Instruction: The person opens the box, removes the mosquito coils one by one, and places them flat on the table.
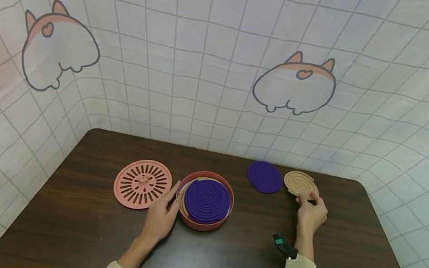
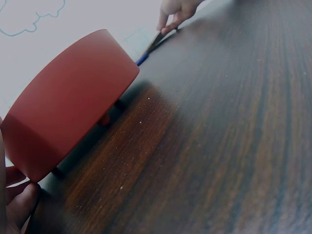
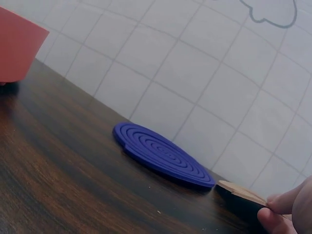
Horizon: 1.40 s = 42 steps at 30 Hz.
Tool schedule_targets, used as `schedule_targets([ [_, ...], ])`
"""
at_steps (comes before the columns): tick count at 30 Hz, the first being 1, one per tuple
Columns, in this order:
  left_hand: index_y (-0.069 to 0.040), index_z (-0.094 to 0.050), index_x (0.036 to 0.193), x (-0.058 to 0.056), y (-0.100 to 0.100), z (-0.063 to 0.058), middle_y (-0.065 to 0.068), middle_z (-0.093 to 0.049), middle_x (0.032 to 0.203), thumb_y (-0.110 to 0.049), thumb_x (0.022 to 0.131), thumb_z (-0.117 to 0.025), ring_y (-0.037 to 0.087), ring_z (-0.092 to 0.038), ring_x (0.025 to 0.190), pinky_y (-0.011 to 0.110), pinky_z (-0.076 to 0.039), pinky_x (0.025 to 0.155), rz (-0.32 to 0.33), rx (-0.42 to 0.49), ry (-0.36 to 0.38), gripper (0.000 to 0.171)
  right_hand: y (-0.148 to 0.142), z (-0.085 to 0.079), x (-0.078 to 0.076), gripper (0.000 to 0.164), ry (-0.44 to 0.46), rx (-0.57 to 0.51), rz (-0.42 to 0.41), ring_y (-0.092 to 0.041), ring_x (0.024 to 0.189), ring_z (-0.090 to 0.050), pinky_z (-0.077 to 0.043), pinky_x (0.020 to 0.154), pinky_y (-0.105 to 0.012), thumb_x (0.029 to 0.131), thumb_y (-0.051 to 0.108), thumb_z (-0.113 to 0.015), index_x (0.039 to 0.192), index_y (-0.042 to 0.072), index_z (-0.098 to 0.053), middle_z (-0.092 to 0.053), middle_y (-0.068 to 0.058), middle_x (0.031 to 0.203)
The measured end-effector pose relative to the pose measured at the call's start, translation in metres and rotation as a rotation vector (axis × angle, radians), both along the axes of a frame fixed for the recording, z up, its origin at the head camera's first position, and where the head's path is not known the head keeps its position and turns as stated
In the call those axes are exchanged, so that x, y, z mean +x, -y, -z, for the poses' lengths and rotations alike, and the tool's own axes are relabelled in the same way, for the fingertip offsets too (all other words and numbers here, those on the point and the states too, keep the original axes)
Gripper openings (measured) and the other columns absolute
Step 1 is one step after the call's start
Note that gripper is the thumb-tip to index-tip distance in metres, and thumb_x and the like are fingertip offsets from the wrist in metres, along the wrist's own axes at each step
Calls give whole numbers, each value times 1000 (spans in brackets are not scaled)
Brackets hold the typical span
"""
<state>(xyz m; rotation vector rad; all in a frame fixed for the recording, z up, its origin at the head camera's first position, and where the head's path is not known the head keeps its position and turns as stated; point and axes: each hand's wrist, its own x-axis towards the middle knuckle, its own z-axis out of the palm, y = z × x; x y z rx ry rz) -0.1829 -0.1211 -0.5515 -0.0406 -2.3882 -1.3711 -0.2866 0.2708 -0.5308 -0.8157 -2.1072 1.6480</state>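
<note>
A round red container (image 1: pixel 200 227) holds a stack of spiral mosquito coils, with a purple coil (image 1: pixel 207 201) on top and tan edges beneath. My left hand (image 1: pixel 159 218) holds the container's left side; in the left wrist view its fingers (image 2: pixel 22 204) curl against the lower edge. Toward the back right, my right hand (image 1: pixel 311 214) pinches the near edge of a tan mosquito coil (image 1: pixel 299 182). That coil's held edge is raised off the table in the right wrist view. Just left of it lies another purple coil (image 1: pixel 264 177), flat on the table.
A pink slotted lid (image 1: pixel 143 184) with a small central knob lies left of the container. The dark wooden table (image 1: pixel 234 256) ends at the back against a white checked curtain (image 1: pixel 215 70), which also hangs along both sides.
</note>
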Motion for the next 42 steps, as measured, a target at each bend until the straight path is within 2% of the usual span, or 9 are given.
schedule_targets([
  [5,-14,-55,146,0,1,1,5,-59,144,-16,98,-57,26,-60,127,50,-51,99,2,-2,-2,48,1,2,-1,49,46,97,6,0,77,-71,-50,93,-23,91,21,-70,138,8,-61,-76,-6,112],
  [9,-15,-54,146,0,1,1,4,-59,144,-17,98,-57,24,-60,128,48,-51,100,5,8,5,48,0,3,-1,50,57,123,7,-26,120,-63,-41,111,-38,89,22,-71,137,9,-63,-74,12,76],
  [15,-15,-54,147,0,2,1,3,-57,145,-17,99,-56,23,-60,128,48,-51,100,12,12,13,48,1,2,-2,53,57,155,-15,-36,133,-51,-33,117,-41,88,21,-73,138,6,-61,-76,-12,105],
  [26,-13,-54,146,0,1,3,5,-58,145,-15,98,-57,25,-58,130,49,-50,101,12,2,-13,48,3,0,1,58,78,163,-21,-41,140,-38,-25,120,-46,86,18,-75,140,4,-58,-63,-23,133],
  [31,-15,-54,146,0,1,2,6,-59,144,-15,97,-58,27,-58,130,50,-49,102,11,3,-17,49,3,-1,0,56,48,192,-5,-36,126,-57,-35,115,-43,86,23,-75,137,5,-61,-75,-18,108],
  [33,-16,-54,146,0,1,2,6,-60,143,-15,97,-58,28,-58,130,51,-50,101,10,3,-17,50,4,-3,0,56,28,205,0,-25,100,-73,-43,109,-41,87,27,-75,137,6,-62,-77,-9,89],
  [36,-17,-54,146,0,1,1,7,-60,143,-14,97,-58,27,-59,129,50,-50,101,10,6,-15,50,6,-6,0,57,-5,203,-2,-11,58,-72,-49,103,-40,87,32,-74,137,9,-61,-74,2,75],
  [38,-17,-54,146,0,1,0,7,-60,143,-14,97,-58,27,-59,129,50,-50,101,11,10,-13,50,8,-8,1,59,-31,195,-12,-2,50,-66,-47,104,-40,88,35,-74,138,8,-61,-76,-5,78],
  [42,-17,-54,146,0,1,0,7,-60,143,-14,97,-58,27,-59,129,50,-50,100,9,12,-10,49,12,-13,4,62,-52,160,-45,3,54,-65,-51,94,-31,89,40,-72,141,9,-58,-70,-14,127],
])
